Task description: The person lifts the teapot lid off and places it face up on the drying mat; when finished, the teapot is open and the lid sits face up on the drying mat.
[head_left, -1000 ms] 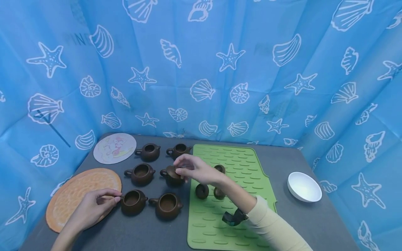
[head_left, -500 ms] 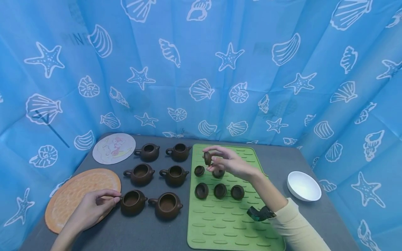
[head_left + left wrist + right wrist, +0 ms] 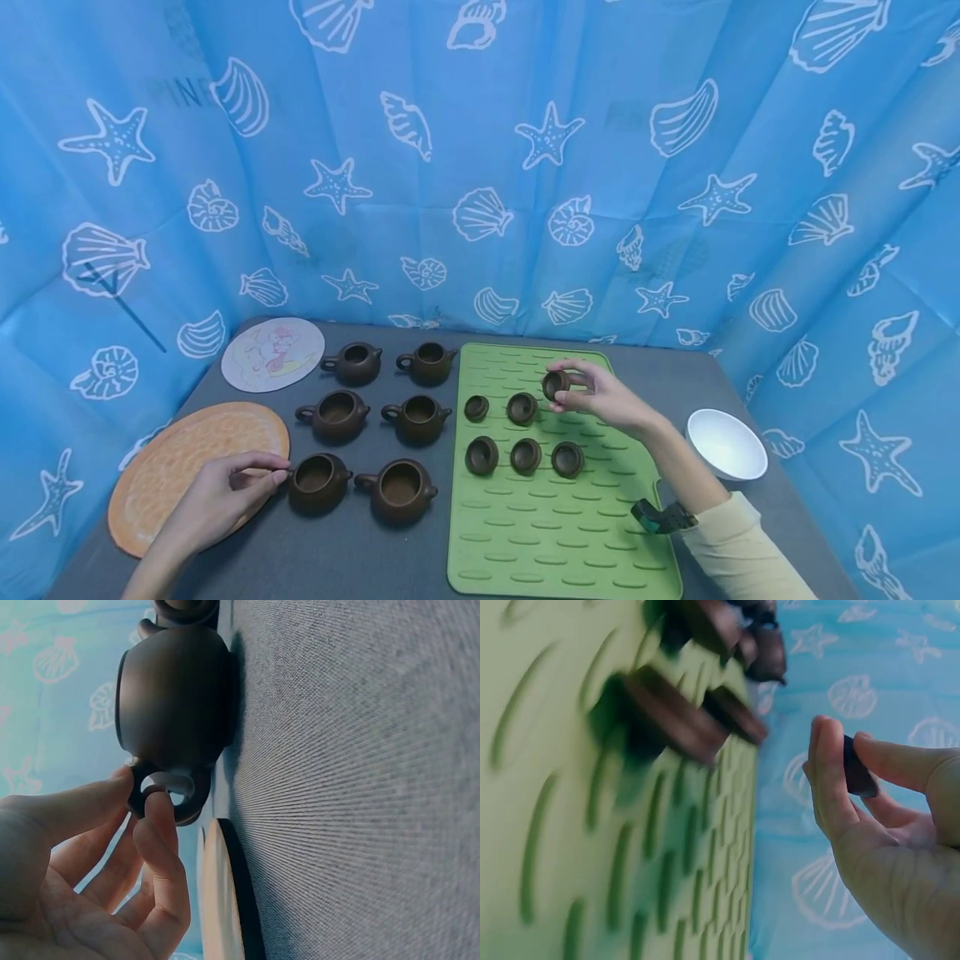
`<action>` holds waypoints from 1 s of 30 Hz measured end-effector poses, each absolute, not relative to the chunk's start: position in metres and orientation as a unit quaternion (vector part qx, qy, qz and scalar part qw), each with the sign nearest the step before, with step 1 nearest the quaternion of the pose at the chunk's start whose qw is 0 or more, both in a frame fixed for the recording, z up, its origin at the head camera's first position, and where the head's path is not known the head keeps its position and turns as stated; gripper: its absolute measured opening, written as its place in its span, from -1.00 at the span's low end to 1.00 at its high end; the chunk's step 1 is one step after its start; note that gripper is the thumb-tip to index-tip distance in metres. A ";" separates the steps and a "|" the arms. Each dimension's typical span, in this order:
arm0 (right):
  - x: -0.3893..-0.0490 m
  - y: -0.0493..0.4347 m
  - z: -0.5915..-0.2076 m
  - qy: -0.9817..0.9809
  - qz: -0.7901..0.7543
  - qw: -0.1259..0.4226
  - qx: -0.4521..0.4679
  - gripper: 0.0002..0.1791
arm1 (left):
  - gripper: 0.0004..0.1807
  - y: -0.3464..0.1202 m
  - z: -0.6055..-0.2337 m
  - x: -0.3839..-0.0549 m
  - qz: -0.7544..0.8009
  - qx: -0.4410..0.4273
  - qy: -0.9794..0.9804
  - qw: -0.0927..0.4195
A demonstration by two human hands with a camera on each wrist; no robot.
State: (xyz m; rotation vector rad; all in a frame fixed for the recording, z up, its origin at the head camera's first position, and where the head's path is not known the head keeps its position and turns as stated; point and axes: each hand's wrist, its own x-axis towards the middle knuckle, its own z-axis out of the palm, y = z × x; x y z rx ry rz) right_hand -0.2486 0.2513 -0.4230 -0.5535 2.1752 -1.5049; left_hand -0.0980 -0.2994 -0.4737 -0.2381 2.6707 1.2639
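Note:
My left hand (image 3: 225,497) pinches the ring handle (image 3: 193,804) of the small brown teapot (image 3: 317,482) at the front left, which stands lidless on the table. Several matching lidless teapots (image 3: 400,490) stand around it in two columns. Above the far right part of the green mat (image 3: 525,533), my right hand (image 3: 603,402) holds a brown teapot lid (image 3: 555,385) between thumb and fingers. The right wrist view shows this lid clear of the mat, tipped on edge. Several more lids (image 3: 526,456) lie on the mat in two rows, left and front of the hand.
An orange-brown oval placemat (image 3: 161,483) lies under the left forearm, and a white round picture mat (image 3: 273,356) sits behind it. A white bowl (image 3: 726,442) stands on the grey table right of the green mat. Behind the table hangs a blue shell-print curtain (image 3: 487,167).
My right hand has lifted the lid off the middle right teapot and carried it rightward over the green mat. My left hand stays on the front left teapot's handle.

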 end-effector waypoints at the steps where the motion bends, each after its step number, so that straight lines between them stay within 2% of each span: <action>1: -0.249 0.255 -0.426 0.787 -0.539 0.223 -0.202 -0.38 | -0.68 -0.299 -0.474 -0.098 0.425 -0.080 0.897 0.089; 14: -0.256 0.267 -0.460 0.793 -0.508 0.271 -0.200 -0.41 | -0.68 -0.300 -0.474 -0.101 0.430 -0.090 0.893 0.094; 30: -0.261 0.260 -0.464 0.850 -0.403 0.233 -0.248 -0.37 | -0.68 -0.306 -0.467 -0.100 0.436 -0.059 0.891 0.113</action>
